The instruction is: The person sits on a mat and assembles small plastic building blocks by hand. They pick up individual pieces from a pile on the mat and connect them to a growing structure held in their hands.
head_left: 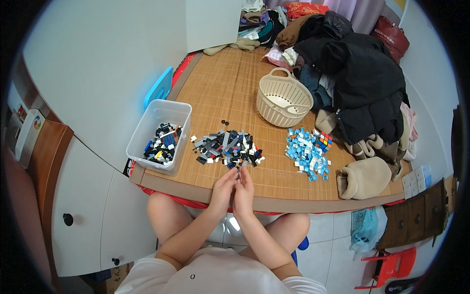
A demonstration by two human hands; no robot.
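Observation:
At the near edge of the bamboo mat, my left hand (223,188) and my right hand (243,190) come together. Between their fingertips is a small grey building brick (239,173), mostly covered by the fingers, so its shape is hard to make out. Just beyond the fingertips spreads a loose pile of building bricks (226,146) in grey, black, white and a little red and blue. Two small black round pieces (224,122) lie apart behind that pile.
Left stands a clear plastic box (180,109) holding mixed bricks, its blue lid (159,88) behind. To the right are blue and white pieces (306,154) with a puzzle cube (323,141). A cream basket (285,93) stands farther back, near heaped clothes (364,73) and a beige cushion (364,178).

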